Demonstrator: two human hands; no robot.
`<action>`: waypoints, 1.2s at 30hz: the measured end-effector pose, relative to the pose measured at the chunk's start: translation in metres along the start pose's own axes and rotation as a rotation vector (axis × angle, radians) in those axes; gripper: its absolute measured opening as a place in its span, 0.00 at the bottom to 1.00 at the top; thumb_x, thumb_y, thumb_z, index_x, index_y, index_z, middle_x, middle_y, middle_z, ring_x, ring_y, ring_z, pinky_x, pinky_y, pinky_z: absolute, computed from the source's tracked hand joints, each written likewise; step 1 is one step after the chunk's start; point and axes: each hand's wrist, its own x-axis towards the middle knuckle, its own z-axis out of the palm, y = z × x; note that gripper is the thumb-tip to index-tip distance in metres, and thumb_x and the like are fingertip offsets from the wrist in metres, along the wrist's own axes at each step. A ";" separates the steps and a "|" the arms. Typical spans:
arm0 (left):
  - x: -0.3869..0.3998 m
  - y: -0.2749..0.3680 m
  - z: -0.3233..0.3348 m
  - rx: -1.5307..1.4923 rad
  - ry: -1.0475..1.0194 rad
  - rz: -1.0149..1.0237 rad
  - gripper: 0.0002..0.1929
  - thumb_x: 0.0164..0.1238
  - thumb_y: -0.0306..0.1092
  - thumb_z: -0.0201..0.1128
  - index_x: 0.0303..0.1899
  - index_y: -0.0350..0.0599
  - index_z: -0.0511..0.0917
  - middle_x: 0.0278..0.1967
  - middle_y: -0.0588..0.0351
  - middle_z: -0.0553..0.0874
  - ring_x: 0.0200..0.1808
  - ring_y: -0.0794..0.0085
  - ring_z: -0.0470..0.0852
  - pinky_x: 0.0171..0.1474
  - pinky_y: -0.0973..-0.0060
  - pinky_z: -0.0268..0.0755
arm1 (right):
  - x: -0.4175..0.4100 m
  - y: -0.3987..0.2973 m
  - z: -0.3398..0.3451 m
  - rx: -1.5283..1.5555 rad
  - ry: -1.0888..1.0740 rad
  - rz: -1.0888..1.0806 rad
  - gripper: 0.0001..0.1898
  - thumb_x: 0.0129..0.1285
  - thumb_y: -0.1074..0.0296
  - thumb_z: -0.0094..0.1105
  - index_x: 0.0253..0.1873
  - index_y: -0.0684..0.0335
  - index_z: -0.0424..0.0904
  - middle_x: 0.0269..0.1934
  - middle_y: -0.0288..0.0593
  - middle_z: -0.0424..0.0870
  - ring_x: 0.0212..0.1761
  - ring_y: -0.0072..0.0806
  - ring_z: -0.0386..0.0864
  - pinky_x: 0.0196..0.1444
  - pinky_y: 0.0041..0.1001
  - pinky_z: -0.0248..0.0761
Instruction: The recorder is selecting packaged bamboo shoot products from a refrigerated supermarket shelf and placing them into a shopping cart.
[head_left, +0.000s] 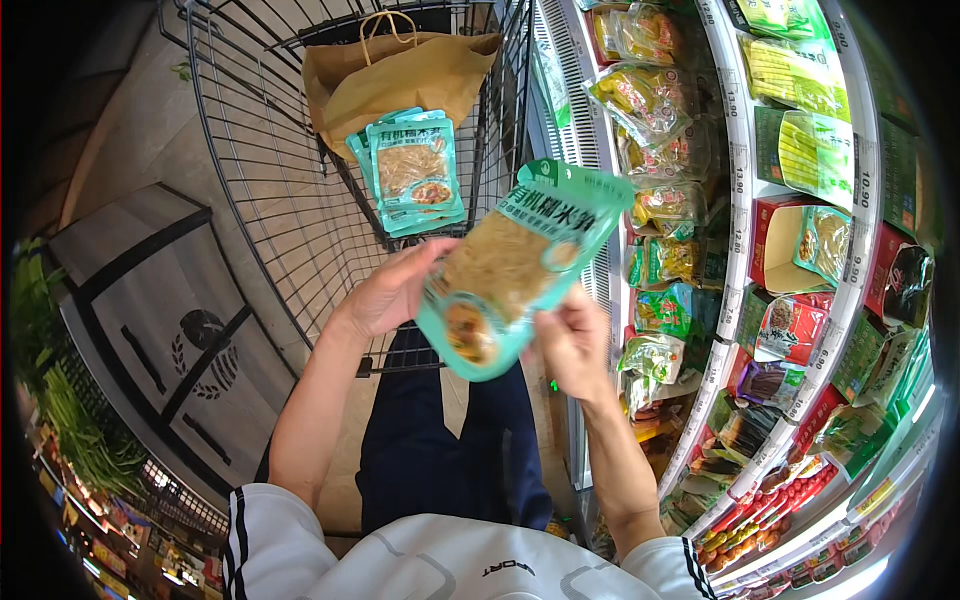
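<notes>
In front of my body I hold a teal plastic food pouch (510, 255), tilted, with a clear window showing pale shredded contents. My right hand (574, 341) pinches its lower right edge, thumb on the front. At the opposite edge is my left hand (394, 289), its fingers partly hidden behind the pouch; whether it grips cannot be told. Beyond my hands, a small stack of matching pouches (412, 172) lies in the wire shopping cart (247, 172). A brown paper bag (405, 75) with a twisted handle leans behind that stack.
On the right, curved refrigerated shelves (739, 172) carry packaged vegetables and pickles with price strips. An open carton (780, 244) there holds a similar teal pouch. To the left stands a grey wooden display cabinet (165, 330), with leafy greens (82, 420) beside it.
</notes>
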 end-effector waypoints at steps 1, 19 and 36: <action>-0.003 0.003 -0.004 0.082 0.060 0.104 0.23 0.77 0.48 0.55 0.60 0.37 0.73 0.55 0.47 0.82 0.54 0.67 0.84 0.55 0.69 0.79 | 0.008 0.006 0.010 -0.074 -0.044 -0.036 0.04 0.69 0.72 0.59 0.43 0.66 0.76 0.26 0.34 0.80 0.21 0.17 0.74 0.23 0.20 0.66; -0.020 0.033 -0.091 0.256 0.361 0.494 0.18 0.74 0.33 0.61 0.61 0.43 0.69 0.57 0.47 0.80 0.56 0.65 0.82 0.56 0.67 0.79 | -0.016 -0.017 -0.179 -0.086 0.743 -0.223 0.05 0.73 0.68 0.56 0.45 0.63 0.75 0.40 0.47 0.85 0.27 0.19 0.79 0.26 0.21 0.76; 0.075 -0.035 -0.179 1.494 1.057 0.439 0.24 0.72 0.38 0.62 0.65 0.43 0.72 0.73 0.36 0.60 0.75 0.50 0.59 0.71 0.60 0.56 | 0.096 -0.073 -0.434 0.106 1.505 -0.337 0.21 0.67 0.75 0.60 0.62 0.69 0.65 0.53 0.52 0.76 0.45 0.45 0.83 0.43 0.40 0.85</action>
